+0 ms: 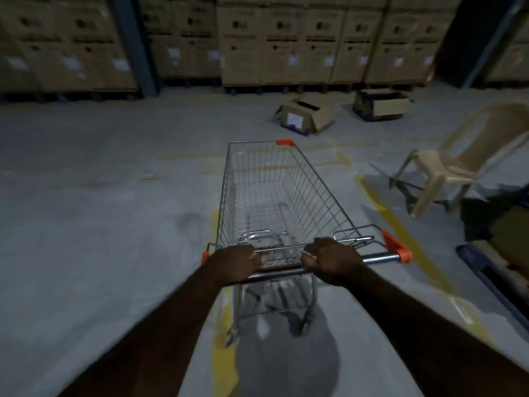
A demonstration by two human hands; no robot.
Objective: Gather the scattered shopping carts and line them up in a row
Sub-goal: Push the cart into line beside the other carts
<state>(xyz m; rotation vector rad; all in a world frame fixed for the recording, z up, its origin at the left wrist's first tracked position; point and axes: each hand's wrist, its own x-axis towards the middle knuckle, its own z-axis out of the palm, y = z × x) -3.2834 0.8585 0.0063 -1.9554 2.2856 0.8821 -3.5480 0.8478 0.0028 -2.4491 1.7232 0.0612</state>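
both hands (234, 263) (333, 260) grip the wire-mesh cart's (286, 190) smooth steel handle bar (378, 257).

Interior under dim, bluish light: the stacked cartons (286, 38) at the top are darkest and soft with blur. A broad shadow pools on the floor (86, 196) beneath the shopping cart (272, 196), on the viewer's side, and a faint highlight runs along its handle bar (378, 257). Wide-angle distortion bends the edges, so that the chair (458, 161) leans inward, and blur smears the forearms (160, 325) near the bottom corners.
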